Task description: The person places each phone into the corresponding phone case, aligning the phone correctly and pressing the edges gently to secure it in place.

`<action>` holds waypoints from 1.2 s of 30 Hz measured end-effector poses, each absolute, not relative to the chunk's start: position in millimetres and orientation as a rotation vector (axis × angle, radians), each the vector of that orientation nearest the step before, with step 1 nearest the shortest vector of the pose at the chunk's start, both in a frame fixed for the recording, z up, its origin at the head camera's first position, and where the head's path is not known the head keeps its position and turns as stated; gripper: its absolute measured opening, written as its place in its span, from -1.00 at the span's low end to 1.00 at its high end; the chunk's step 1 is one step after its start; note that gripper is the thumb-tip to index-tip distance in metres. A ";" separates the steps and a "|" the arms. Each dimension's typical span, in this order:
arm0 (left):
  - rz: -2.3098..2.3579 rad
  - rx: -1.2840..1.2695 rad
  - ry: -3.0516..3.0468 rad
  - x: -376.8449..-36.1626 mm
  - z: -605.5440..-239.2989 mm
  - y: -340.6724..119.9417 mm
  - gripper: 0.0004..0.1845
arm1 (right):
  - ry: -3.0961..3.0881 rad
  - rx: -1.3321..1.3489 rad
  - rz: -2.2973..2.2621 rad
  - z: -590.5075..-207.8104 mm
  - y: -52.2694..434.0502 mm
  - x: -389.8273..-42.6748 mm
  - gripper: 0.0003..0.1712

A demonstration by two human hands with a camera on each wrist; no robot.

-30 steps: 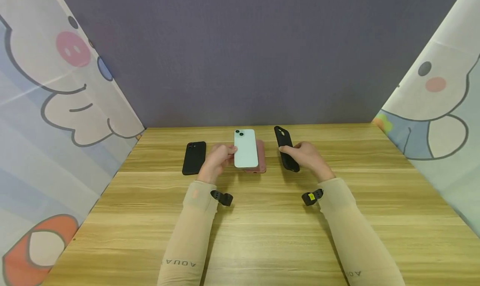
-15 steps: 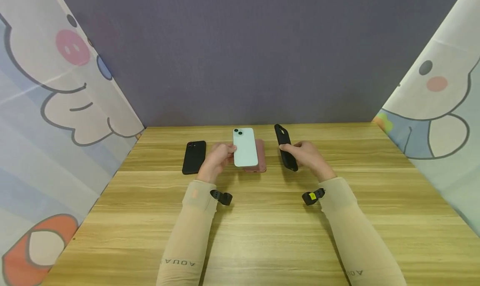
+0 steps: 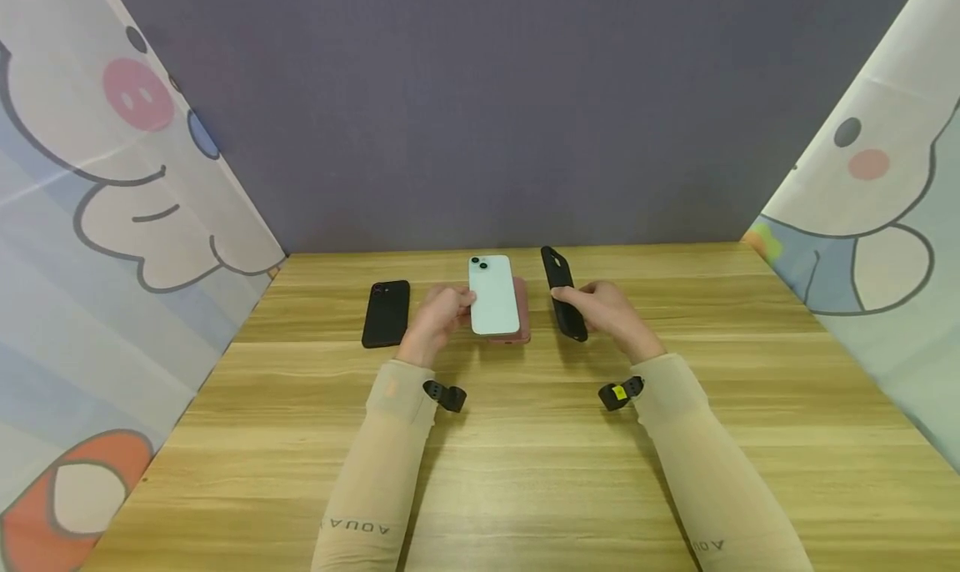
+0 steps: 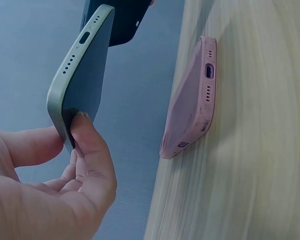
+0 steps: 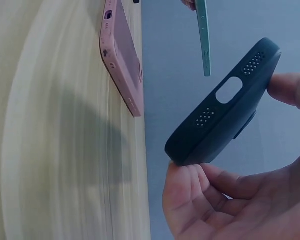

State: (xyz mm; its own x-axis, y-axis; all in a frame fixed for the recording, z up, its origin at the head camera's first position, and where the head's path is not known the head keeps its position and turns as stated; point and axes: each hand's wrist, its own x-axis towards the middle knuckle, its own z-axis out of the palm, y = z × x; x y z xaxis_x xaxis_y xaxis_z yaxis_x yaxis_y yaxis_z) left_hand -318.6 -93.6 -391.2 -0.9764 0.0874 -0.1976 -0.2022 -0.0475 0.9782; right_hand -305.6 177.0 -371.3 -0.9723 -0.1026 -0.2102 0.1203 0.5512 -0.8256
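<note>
My left hand (image 3: 438, 318) pinches a pale mint smartphone (image 3: 495, 297) by its left edge, back side up with two lenses at the top. In the left wrist view the phone (image 4: 75, 70) is off the table, its charging port end towards the camera. A black phone case (image 3: 564, 295) is gripped in my right hand (image 3: 606, 309), tilted and raised. The right wrist view shows the case's (image 5: 210, 115) port cutout and speaker holes, with fingers below and thumb on the other side. Under the mint phone lies a pink-cased phone (image 3: 522, 313), partly hidden by it.
A black phone or phone case (image 3: 386, 313) with a camera opening lies to the left of my left hand on the wooden table (image 3: 525, 472). A dark panel (image 3: 480, 113) stands behind the table. Cartoon-printed cloths (image 3: 75, 263) flank both sides.
The black case in my right hand has moved slightly left and turned more onto its edge. The left hand holds the mint phone almost still.
</note>
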 end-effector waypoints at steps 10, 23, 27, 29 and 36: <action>2.121 -0.131 2.026 -318.5 -388.5 -89.7 -0.74 | 2.528 0.010 -1.411 -372.8 170.1 -305.7 -0.17; 2.081 -0.121 2.044 -316.6 -388.8 -82.2 -0.73 | 2.490 0.028 -1.432 -370.9 166.0 -303.9 0.07; 2.084 -0.108 2.042 -317.0 -390.5 -79.7 -0.74 | 2.472 0.015 -1.483 -372.1 164.7 -303.5 0.06; 2.075 -0.098 2.049 -316.9 -390.6 -78.5 -0.72 | 2.467 0.006 -1.501 -372.6 163.5 -303.3 0.04; 2.056 -0.096 2.047 -317.0 -390.1 -75.7 -0.68 | 2.464 -0.001 -1.528 -370.6 159.3 -301.6 -0.01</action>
State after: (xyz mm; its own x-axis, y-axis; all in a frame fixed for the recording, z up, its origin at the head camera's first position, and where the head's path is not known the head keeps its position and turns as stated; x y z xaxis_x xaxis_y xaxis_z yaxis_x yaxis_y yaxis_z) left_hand -317.0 -75.7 -390.1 -0.9695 0.1213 -0.2131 -0.2136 0.0090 0.9769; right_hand -301.6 159.3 -370.6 -0.9707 -0.1273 -0.2036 0.1258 0.4527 -0.8827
